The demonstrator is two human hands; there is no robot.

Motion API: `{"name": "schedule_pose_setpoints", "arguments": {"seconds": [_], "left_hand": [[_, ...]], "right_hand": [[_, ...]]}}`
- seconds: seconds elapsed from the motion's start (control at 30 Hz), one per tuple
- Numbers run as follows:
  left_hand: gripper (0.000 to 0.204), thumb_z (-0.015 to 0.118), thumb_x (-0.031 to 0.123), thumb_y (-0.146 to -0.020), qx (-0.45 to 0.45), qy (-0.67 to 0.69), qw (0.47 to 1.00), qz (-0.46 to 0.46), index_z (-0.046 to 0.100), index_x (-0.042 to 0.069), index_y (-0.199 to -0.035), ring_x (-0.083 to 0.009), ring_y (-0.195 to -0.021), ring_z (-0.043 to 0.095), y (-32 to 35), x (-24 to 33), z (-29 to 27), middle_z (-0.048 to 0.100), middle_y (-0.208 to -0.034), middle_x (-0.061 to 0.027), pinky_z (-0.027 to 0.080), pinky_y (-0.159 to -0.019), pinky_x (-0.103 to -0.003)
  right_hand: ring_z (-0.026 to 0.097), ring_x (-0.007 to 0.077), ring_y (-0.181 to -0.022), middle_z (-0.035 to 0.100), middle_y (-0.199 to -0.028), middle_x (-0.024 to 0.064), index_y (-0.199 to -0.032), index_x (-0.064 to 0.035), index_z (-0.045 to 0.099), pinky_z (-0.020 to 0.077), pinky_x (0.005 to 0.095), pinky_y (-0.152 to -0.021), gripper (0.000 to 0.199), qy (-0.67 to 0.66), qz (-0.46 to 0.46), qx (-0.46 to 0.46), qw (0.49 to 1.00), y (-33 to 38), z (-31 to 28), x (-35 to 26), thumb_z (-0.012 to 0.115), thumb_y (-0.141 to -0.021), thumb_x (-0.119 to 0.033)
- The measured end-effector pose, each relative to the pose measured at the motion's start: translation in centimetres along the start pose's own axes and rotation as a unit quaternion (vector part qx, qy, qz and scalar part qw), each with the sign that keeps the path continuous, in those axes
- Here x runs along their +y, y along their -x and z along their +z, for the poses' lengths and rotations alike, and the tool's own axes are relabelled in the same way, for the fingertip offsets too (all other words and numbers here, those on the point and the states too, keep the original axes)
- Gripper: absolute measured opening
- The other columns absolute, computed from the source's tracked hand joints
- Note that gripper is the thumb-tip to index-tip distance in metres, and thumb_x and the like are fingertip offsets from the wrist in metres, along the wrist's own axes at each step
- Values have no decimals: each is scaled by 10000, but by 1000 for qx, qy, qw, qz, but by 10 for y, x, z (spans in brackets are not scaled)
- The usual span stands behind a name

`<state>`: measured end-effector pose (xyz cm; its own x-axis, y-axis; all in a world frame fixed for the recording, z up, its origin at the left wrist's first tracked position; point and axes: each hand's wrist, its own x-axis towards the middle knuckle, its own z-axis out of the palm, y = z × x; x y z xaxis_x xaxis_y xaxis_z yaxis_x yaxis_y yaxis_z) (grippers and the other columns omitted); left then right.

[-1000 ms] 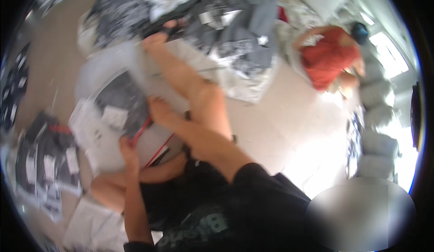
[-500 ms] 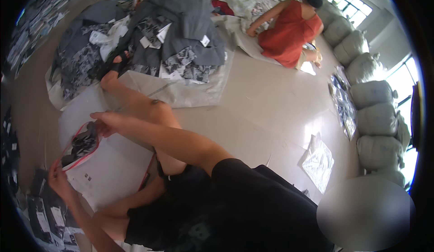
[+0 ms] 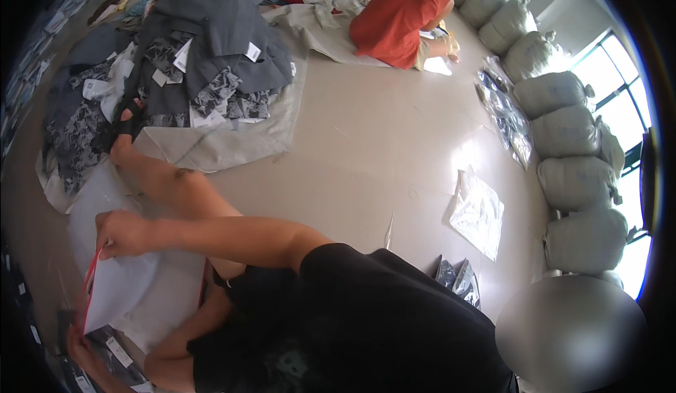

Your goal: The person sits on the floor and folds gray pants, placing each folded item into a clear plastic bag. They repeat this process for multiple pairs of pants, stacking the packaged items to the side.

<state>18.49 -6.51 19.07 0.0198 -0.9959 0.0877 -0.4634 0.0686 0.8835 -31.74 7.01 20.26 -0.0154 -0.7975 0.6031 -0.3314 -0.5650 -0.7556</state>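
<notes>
Across my lap and lower leg lies a frosted plastic garment bag (image 3: 116,291) with a red edge along its mouth. My right hand (image 3: 127,232) pinches the far end of that red edge, fingers closed. The near end is at my left hand (image 3: 86,347), whose fingers curl by the strip and are partly hidden. The red edge runs taut between the two hands. No garment shows at the bag's mouth from here. Below my left hand lie packed dark garments (image 3: 120,351) with white labels.
Ahead, grey and patterned garments (image 3: 204,27) with tags are heaped on a pale sheet (image 3: 239,143). A person in a red top (image 3: 401,20) sits beyond. Stuffed white sacks (image 3: 581,182) line the right wall. Clear plastic bags (image 3: 477,213) lie on the floor (image 3: 352,132).
The bag's mouth has been drawn into a straight line, and the dark patterned garment inside it is out of sight. The view has swung right, shifting the surroundings left.
</notes>
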Motion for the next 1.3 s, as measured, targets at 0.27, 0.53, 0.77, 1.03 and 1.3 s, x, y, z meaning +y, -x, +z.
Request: {"name": "schedule_pose_setpoints", "arguments": {"seconds": [0.27, 0.53, 0.77, 1.03, 1.3], "left_hand": [[371, 551, 219, -1090, -71, -302, 872, 378, 591, -24, -1367, -378, -1239, 563, 106, 138, 140, 593, -1339, -222, 461, -1026, -481], [173, 538, 101, -1061, -131, -377, 786, 472, 582, -8, -1189, -433, -1151, 554, 126, 187, 194, 600, -1198, -231, 422, -986, -509], [160, 523, 83, -1069, -174, -363, 800, 445, 566, -25, -1178, -438, -1094, 580, 103, 156, 183, 595, -1177, -250, 451, -945, -504], [185, 609, 132, -1054, -160, -335, 878, 302, 649, 2, -1180, -385, -1065, 651, 88, 102, 135, 657, -1115, -209, 508, -923, -447], [245, 830, 136, -843, -227, -252, 886, 317, 653, 2, -946, -339, -892, 616, 88, 169, 105, 621, -977, -119, 495, -778, -430]], "right_hand": [[712, 371, -833, 747, -855, 150, -921, -91, 817, 552, 466, -752, 136, 10, -20, -17, 1000, 31, 11, -23, 754, -860, -194], [709, 365, -761, 743, -795, 152, -907, -71, 815, 551, 457, -711, 144, 42, -17, -40, 998, 31, 24, -30, 750, -863, -192], [721, 326, -729, 744, -765, 134, -898, -52, 809, 554, 438, -699, 139, -18, 3, -37, 999, 31, 24, -40, 749, -860, -171], [741, 306, -774, 761, -839, 144, -908, -83, 811, 576, 415, -709, 99, -46, -63, -4, 997, 17, 27, -34, 757, -835, -121], [717, 126, -868, 779, -1009, 95, -1171, 33, 756, 600, 290, -779, 204, -180, 166, -42, 969, 17, -14, -36, 687, -1032, -99]]}}
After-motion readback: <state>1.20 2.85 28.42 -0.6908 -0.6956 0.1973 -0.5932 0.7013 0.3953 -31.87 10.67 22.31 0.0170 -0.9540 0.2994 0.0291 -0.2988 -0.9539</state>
